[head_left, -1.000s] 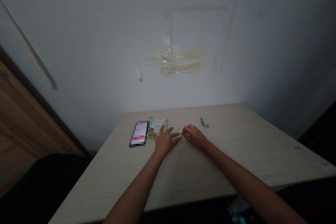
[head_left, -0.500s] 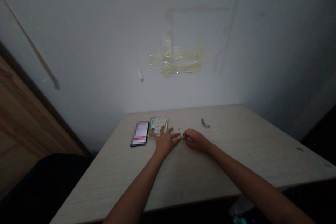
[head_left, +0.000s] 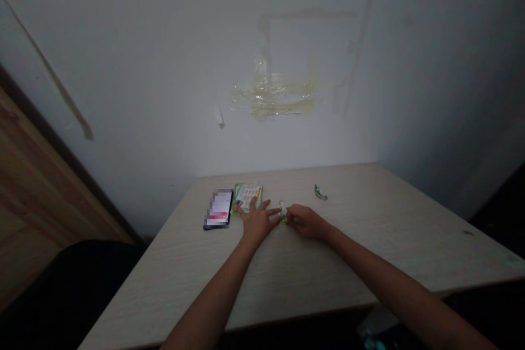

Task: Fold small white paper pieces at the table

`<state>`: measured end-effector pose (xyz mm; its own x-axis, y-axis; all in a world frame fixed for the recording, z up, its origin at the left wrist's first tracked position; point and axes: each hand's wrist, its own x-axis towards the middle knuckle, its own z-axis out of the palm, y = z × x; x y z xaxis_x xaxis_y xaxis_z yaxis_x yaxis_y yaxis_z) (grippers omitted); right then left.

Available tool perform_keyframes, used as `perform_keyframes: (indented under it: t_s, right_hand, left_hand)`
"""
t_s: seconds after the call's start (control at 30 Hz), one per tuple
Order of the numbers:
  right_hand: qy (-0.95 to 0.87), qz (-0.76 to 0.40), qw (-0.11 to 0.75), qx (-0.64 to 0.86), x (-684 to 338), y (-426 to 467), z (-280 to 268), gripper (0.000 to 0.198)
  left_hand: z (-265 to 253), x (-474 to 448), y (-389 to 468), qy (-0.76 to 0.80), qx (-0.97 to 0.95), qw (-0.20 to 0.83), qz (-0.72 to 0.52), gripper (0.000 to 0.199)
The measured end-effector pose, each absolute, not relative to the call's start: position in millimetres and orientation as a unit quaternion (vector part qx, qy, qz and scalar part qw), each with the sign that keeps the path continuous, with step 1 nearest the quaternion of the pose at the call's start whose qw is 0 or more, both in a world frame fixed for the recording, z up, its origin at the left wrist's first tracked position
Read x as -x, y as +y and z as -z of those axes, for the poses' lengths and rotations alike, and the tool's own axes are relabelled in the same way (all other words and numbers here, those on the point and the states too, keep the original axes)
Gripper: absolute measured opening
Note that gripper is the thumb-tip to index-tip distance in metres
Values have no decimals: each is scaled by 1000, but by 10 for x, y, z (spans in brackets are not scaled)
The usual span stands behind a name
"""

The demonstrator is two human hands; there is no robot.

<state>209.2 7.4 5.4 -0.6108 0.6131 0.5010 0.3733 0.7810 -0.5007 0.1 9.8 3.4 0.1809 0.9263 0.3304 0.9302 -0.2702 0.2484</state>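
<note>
A small green-and-white strip (head_left: 283, 211), paper or wrapper, lies on the table between my hands; its exact kind is too small to tell. My left hand (head_left: 257, 222) is open and spread flat, thumb and index fingertips touching the strip's left edge. Its other fingers reach over the near edge of a flat printed green-and-white packet (head_left: 248, 195). At the strip's right side, my right hand (head_left: 305, 221) is closed in a pinch on it, the fingertips partly hidden.
A phone with a lit screen (head_left: 220, 209) lies left of the printed packet. A crumpled green-and-white wrapper (head_left: 320, 192) sits farther back on the right of the pale wooden table (head_left: 279, 284). Behind the table stands a wall (head_left: 164, 93) with yellowed tape (head_left: 283, 95).
My right hand has shifted very slightly at the strip. The left hand and the other things stay where they were.
</note>
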Motion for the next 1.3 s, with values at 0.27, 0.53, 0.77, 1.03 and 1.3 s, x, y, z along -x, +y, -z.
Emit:
perform_keyframes:
  t_s: [0.27, 0.53, 0.77, 1.03, 1.3]
  right_hand:
    - [-872, -202, 353, 273, -2099, 61, -72, 13]
    - [-835, -236, 390, 309, -2092, 138, -44, 11]
    - [-821, -115, 370, 420, -2092, 302, 80, 30]
    - [-851, -53, 313, 419, -2062, 301, 141, 32]
    - [-848, -43, 323, 419, -2058, 312, 166, 32]
  left_hand:
    - [-15, 11, 116, -600, 773, -1, 206, 29]
    - [-25, 18, 92, -579, 788, 17, 208, 26]
    - [-42, 16, 80, -574, 790, 13, 213, 23]
    - [-40, 25, 95, -602, 764, -2, 232, 31]
    - [-65, -35, 99, -611, 755, -21, 237, 20]
